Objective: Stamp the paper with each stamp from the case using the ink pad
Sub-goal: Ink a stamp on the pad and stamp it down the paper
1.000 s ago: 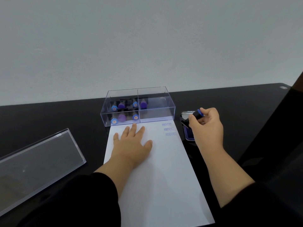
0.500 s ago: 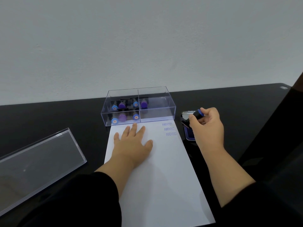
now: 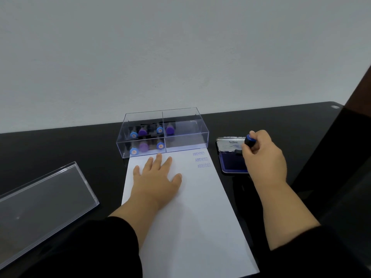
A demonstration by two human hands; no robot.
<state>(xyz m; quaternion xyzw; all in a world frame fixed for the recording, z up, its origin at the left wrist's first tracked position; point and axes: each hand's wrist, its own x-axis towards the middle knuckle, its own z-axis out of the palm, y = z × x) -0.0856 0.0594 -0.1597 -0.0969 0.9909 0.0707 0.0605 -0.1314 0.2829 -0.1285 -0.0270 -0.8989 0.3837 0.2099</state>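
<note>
Nearest, the paper lies lengthwise on the black counter, its far edge touching the case. The left hand rests flat on the paper's upper part, fingers straight and spread, pinning it down. At the sheet's far right corner three blue "AMENDED" prints are stacked one under another.

To the left lies the clear lid, well apart from the paper. To the right, just beside the sheet, sits the open ink pad, its metal cover tipped back. The right hand is clamped on a stamp, fingers curled round its black, blue-banded handle, holding it over the pad's far right part; the hand hides whether the face touches the ink.

Farthest, against the wall, the case holds the remaining stamps, blue and purple caps showing in three compartments; the near right one looks empty.

Risks, as a judgement: the stamp is tilted, so it may ink unevenly and print faint or partial. Carrying it across, the inked face could brush the sheet and smear. Landing too near the fresh prints would overlap them. If the left hand lifts, the paper could slide under the press and blur the mark.
</note>
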